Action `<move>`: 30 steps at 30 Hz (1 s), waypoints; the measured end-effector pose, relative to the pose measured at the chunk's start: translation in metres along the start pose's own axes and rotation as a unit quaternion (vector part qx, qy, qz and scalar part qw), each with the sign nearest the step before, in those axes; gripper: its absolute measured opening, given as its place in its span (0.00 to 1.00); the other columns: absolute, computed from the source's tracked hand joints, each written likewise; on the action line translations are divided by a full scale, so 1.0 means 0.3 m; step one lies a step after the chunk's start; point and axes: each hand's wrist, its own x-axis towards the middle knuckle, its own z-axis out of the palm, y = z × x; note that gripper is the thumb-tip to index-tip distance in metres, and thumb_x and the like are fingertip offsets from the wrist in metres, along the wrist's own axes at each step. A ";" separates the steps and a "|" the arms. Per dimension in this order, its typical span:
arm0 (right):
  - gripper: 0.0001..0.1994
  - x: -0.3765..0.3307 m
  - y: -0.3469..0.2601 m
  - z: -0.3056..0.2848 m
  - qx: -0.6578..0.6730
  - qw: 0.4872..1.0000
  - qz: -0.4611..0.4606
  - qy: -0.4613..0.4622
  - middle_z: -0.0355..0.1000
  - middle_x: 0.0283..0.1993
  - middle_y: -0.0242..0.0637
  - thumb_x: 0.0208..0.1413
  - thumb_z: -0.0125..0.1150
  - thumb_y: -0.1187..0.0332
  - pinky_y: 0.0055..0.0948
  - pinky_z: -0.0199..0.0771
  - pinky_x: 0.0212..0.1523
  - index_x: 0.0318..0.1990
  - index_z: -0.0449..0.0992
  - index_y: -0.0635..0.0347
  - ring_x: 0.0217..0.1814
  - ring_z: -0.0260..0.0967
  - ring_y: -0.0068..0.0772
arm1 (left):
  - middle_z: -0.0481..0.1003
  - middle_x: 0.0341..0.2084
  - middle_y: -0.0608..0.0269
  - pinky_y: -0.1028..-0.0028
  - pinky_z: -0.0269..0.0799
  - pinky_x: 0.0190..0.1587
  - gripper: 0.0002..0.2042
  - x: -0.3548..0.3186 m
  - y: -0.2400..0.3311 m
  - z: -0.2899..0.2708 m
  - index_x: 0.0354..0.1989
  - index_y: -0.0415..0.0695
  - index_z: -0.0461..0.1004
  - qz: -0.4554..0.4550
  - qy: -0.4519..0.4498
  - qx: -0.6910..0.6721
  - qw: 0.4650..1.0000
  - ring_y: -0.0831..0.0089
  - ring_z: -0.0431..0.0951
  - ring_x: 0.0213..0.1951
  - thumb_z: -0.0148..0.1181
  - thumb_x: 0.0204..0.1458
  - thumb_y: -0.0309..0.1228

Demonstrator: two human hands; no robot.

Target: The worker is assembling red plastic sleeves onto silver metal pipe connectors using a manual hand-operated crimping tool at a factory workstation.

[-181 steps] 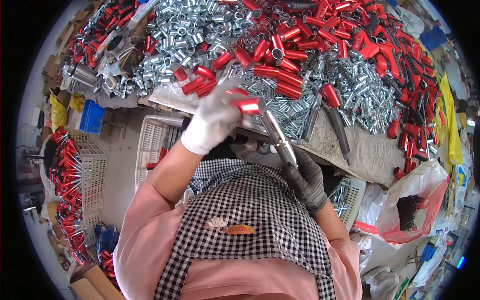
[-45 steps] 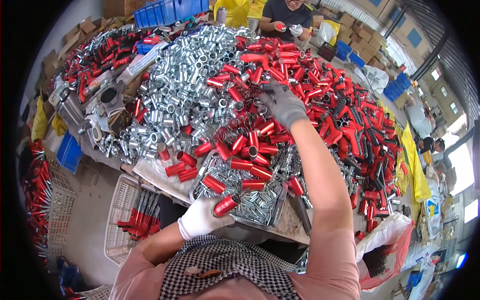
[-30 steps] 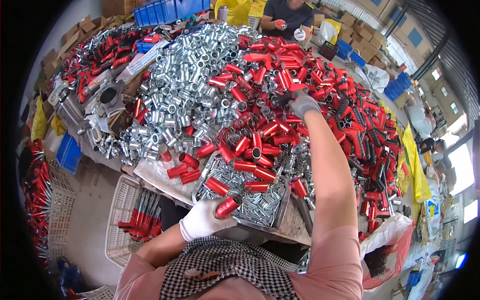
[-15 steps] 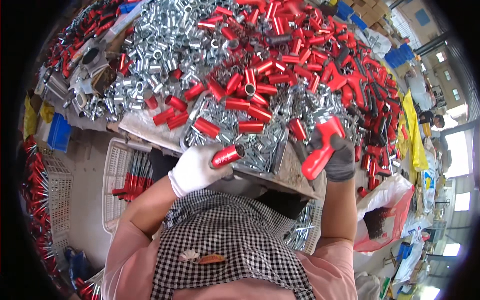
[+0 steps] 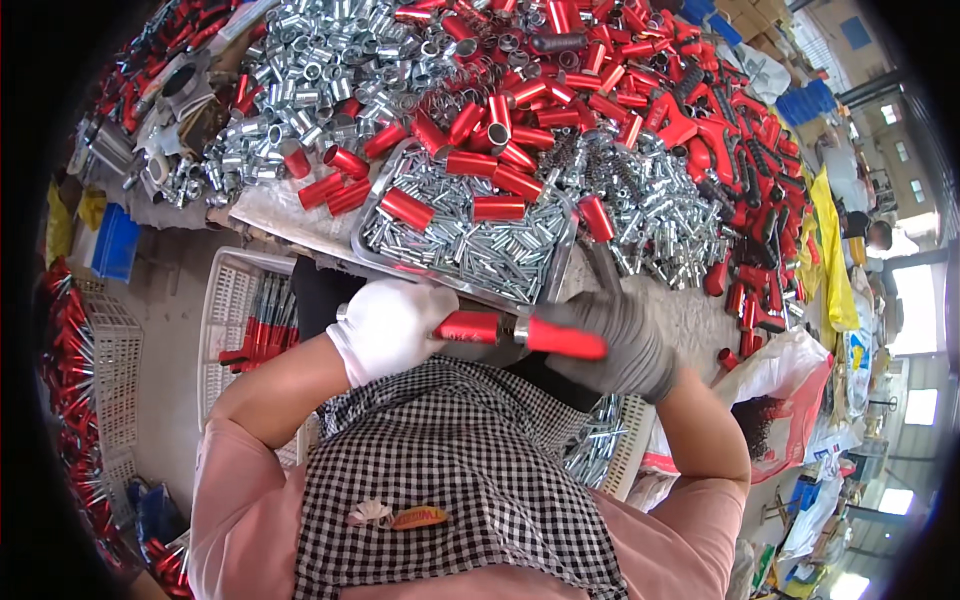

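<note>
Red tube (image 5: pixel 468 326) juts from left hand (image 5: pixel 388 325), red handle (image 5: pixel 565 338) crosses right hand (image 5: pixel 628 345) (both gripping).

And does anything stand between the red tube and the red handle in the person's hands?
Nothing visible: the red tube in the left hand faces the red handle in the right hand.
</note>
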 end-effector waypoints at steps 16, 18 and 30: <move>0.22 -0.033 -0.043 0.075 -0.089 0.963 -0.251 -0.037 0.69 0.58 0.54 0.58 0.54 0.63 0.48 0.77 0.51 0.58 0.71 0.61 0.55 0.73 0.52 | 0.76 0.22 0.50 0.63 0.73 0.36 0.14 -0.034 0.078 -0.008 0.30 0.39 0.74 -0.066 -0.311 -0.217 0.923 0.56 0.77 0.27 0.66 0.46 0.39; 0.22 -0.045 -0.036 0.081 -0.115 0.960 -0.251 -0.038 0.71 0.54 0.53 0.57 0.54 0.62 0.48 0.78 0.45 0.58 0.71 0.60 0.49 0.75 0.50 | 0.75 0.21 0.50 0.63 0.74 0.35 0.14 -0.034 0.070 -0.007 0.30 0.40 0.75 -0.046 -0.283 -0.183 0.940 0.54 0.78 0.27 0.66 0.45 0.39; 0.22 -0.019 -0.099 0.087 -0.123 0.915 -0.383 -0.034 0.72 0.29 0.41 0.47 0.60 0.67 0.33 0.73 0.21 0.53 0.77 0.57 0.25 0.72 0.36 | 0.73 0.18 0.56 0.65 0.69 0.31 0.13 -0.015 0.007 0.020 0.28 0.38 0.71 -0.009 -0.514 -0.307 0.801 0.66 0.72 0.22 0.66 0.46 0.35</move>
